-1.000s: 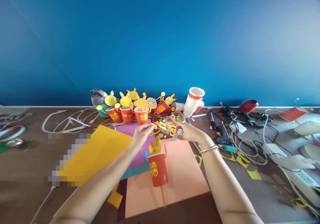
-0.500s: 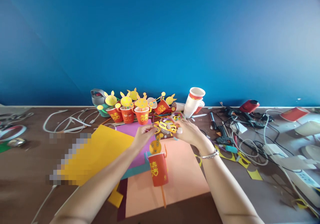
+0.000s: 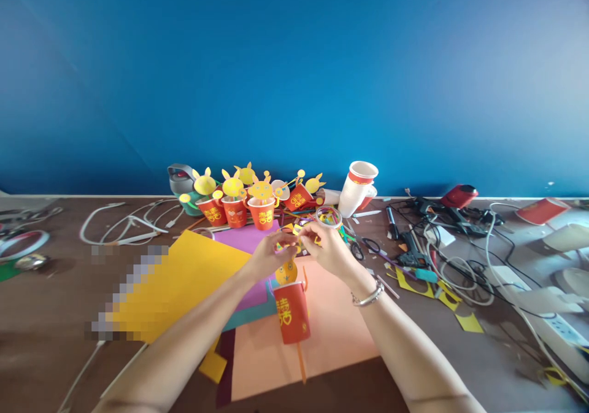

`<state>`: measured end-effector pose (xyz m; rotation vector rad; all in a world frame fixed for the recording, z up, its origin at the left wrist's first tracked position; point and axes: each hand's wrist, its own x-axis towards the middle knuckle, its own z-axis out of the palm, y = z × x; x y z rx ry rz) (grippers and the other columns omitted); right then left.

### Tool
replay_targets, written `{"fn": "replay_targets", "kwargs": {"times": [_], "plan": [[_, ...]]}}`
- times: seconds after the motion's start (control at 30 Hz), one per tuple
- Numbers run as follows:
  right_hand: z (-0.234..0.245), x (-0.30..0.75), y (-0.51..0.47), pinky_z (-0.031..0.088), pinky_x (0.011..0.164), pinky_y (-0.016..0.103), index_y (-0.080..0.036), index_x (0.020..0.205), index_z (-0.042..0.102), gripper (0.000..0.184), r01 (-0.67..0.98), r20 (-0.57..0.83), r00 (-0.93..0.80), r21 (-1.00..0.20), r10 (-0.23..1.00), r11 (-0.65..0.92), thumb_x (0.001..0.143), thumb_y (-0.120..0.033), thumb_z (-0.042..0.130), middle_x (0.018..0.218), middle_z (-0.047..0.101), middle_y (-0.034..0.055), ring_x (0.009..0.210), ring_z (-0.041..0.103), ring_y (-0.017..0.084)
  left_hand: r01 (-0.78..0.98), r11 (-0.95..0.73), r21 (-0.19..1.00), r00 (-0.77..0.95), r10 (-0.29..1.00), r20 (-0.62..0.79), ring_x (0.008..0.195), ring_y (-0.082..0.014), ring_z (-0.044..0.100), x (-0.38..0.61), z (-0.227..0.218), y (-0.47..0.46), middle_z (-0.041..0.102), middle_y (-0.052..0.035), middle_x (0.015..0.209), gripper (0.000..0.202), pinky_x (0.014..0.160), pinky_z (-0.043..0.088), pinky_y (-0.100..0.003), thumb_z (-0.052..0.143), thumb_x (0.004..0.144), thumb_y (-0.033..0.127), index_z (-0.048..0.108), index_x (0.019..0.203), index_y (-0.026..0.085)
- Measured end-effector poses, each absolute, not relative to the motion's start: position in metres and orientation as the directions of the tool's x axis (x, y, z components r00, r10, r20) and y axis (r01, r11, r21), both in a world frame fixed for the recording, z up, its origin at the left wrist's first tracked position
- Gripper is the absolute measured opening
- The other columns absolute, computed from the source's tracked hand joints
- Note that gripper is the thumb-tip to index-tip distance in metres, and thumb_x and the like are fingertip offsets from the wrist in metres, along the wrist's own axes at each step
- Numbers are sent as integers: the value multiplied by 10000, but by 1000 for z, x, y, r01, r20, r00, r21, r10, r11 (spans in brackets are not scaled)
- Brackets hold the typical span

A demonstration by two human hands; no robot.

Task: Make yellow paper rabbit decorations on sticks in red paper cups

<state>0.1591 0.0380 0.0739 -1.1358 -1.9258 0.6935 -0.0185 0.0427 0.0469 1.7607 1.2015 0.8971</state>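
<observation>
My left hand and my right hand are close together above the near side of a pile of paper scraps. Both have their fingers pinched; whatever they hold is too small or hidden to name. Just below them, a red paper cup with gold characters lies on a peach paper sheet. A yellow rabbit-eared paper head rises from the cup's mouth, its ears now covered by my hands. An orange stick comes out of the cup's bottom.
Several red cups with yellow paper heads stand along the wall, left of stacked white cups. Yellow paper lies at left. At right are scissors, a glue gun, tangled cables and a power strip.
My right hand has drawn back left from the scraps to meet my left hand, uncovering a round tape roll and scissors. My left hand has shifted slightly right and nearer. The cup has not moved.
</observation>
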Motion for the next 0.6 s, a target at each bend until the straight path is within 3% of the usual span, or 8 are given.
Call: {"fn": "replay_targets", "kwargs": {"times": [0.17, 0.23, 0.3, 0.4, 0.6], "plan": [[63, 161, 48, 431, 549, 221, -173, 784, 609, 78, 315, 252, -183, -901, 950, 299, 784, -237, 563, 696, 650, 11, 605, 589, 125, 547, 66, 835, 381, 868, -318, 759, -199, 597, -42, 46, 49, 645, -27, 796, 692, 661, 427, -291, 707, 641, 300, 463, 1265, 127], [62, 160, 49, 418, 514, 214, -171, 785, 610, 106, 267, 177, -169, -939, 970, 218, 773, -273, 581, 668, 642, 6, 569, 577, 121, 560, 112, 821, 438, 801, -409, 682, -180, 575, -47, 46, 50, 610, 15, 714, 803, 604, 391, -271, 703, 615, 243, 377, 1337, 115], [64, 161, 48, 410, 500, 211, -171, 783, 609, 126, 252, 148, -158, -950, 976, 185, 771, -294, 587, 660, 638, 4, 561, 574, 121, 502, 134, 855, 482, 777, -405, 642, -155, 543, -47, 47, 49, 562, 50, 663, 801, 580, 359, -253, 690, 606, 203, 365, 1334, 123], [68, 161, 47, 427, 543, 215, -173, 773, 605, 110, 284, 210, -134, -928, 968, 241, 773, -281, 584, 701, 649, 12, 617, 593, 127, 323, 143, 936, 499, 814, -296, 619, -121, 504, -37, 48, 47, 510, 76, 633, 715, 579, 340, -239, 701, 609, 210, 405, 1258, 152], [71, 160, 45, 446, 596, 231, -179, 790, 618, 82, 385, 270, -164, -868, 949, 314, 780, -234, 558, 737, 667, 17, 671, 610, 137, 73, 154, 985, 471, 865, -171, 632, -112, 538, -17, 44, 38, 570, 58, 652, 698, 629, 383, -260, 770, 593, 250, 420, 1192, 172]]}}
